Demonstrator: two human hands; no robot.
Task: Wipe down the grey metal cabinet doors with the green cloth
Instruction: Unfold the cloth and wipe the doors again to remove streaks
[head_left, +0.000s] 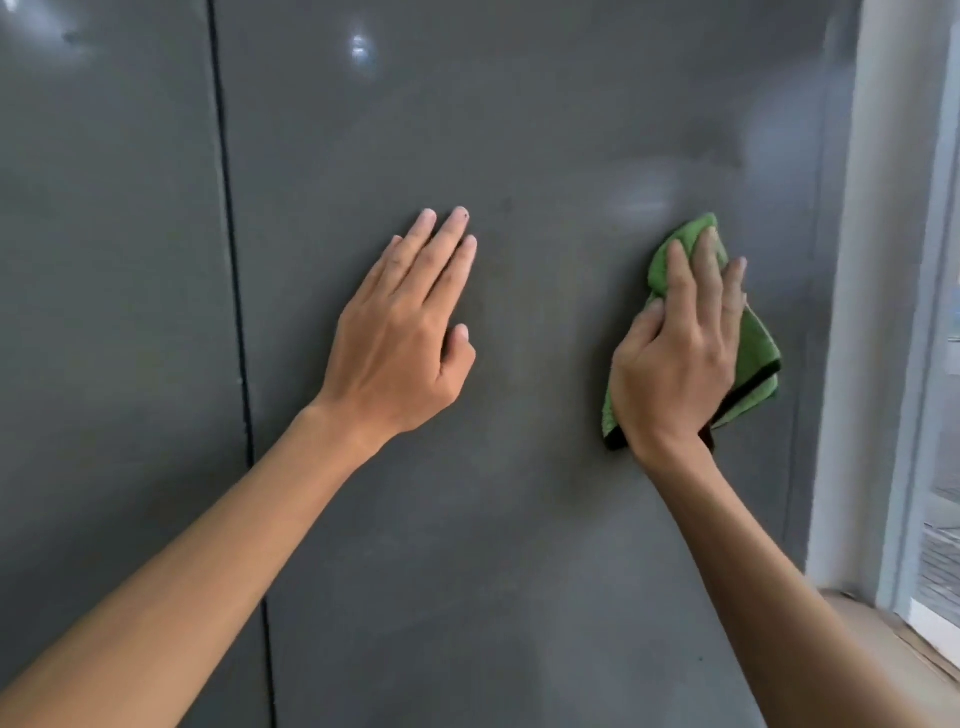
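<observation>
- Now, nearest the camera, two bare forearms reach in from 6 o'clock. The left hand (405, 332) lies flat on the smooth grey metal cabinet door (519, 130), fingers straight and slightly spread, holding nothing.
- At its 3 o'clock, well apart, the right hand (675, 353) presses the crumpled green cloth with black edging (753, 364) against the same door, with straight fingers laid over it.
- Risks, as I judge them: loose folds stick out at 4 o'clock of the right hand, so a quick stroke could bunch the cloth or pull it from under the palm. The bare left palm may leave fresh prints.
- Room: open panel lies toward 12 and 6 o'clock. At 3 o'clock the door's edge and the white window frame (872, 260) stand near the cloth, which cuts rightward strokes short. At 9 o'clock, past the left hand, run the dark vertical seam (234, 260) and the second grey door (104, 260).
</observation>
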